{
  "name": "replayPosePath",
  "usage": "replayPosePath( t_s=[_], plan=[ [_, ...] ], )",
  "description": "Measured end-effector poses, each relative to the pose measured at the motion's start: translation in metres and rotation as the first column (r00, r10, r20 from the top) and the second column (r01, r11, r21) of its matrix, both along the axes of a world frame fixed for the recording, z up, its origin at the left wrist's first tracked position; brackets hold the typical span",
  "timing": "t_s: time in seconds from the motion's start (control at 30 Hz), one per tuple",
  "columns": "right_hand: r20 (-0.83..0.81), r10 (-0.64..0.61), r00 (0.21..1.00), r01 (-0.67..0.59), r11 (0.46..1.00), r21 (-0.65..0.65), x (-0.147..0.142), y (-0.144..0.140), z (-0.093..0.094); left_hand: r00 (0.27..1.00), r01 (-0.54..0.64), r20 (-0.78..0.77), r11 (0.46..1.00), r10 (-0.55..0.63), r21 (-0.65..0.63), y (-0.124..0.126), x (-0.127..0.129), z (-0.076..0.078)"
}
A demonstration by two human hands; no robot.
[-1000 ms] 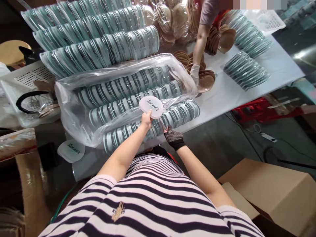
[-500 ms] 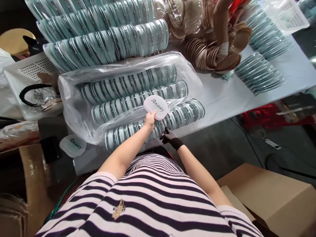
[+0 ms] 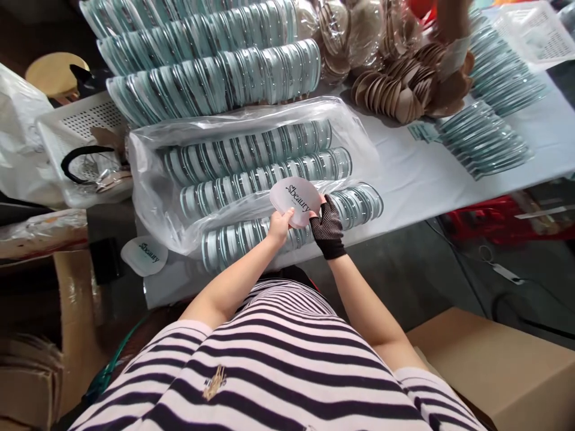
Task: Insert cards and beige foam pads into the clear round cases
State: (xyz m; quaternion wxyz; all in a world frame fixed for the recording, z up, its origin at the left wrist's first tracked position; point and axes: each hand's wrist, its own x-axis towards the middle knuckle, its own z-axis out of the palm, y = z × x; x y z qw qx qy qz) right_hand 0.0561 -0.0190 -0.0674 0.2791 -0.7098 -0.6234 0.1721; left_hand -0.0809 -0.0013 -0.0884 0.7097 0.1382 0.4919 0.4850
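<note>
A flat, rounded pale piece printed "beauty" [image 3: 291, 190] is held up in front of me over the nearest row of clear, blue-green edged pieces [image 3: 236, 240]. My bare left hand [image 3: 279, 227] pinches its lower left edge, thumb on the printed face. At its right edge, my right hand [image 3: 329, 227], in a black fingerless glove, grips it too; the fingers behind are hidden. Two more rows of clear pieces [image 3: 265, 176] lie in an open plastic bag [image 3: 146, 185] just beyond. Another "beauty" piece [image 3: 144, 255] rests at the table's left corner.
Long stacked rows of clear pieces [image 3: 215, 84] fill the back. Brown rounded pieces [image 3: 390, 96] lie at the back right, where another person's arm [image 3: 453, 30] reaches in. A white basket [image 3: 58, 158] stands left. A cardboard box [image 3: 498, 365] is at lower right.
My right hand has come up from beside the nearest row and taken the right edge of the printed piece. The other person's arm has shifted, and the view has turned slightly left.
</note>
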Motion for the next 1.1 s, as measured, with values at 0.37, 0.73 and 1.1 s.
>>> replayPosePath(
  t_s=[0.37, 0.73, 1.1],
  plan=[
    [0.247, -0.268, 0.931, 0.262, 0.963, 0.061, 0.017, -0.082, 0.01, 0.99, -0.138, -0.006, 0.986, 0.138, -0.089, 0.023, -0.031, -0.009],
    [0.359, 0.252, 0.899, 0.007, 0.81, -0.586, -0.037, -0.11, -0.012, 0.979, -0.204, -0.054, 0.972, 0.199, -0.119, 0.024, -0.032, -0.027],
    [0.302, 0.193, 0.933, 0.02, 0.813, -0.582, -0.043, -0.066, -0.023, 0.954, -0.293, -0.082, 0.954, 0.287, -0.068, 0.025, -0.025, -0.033]
  ],
)
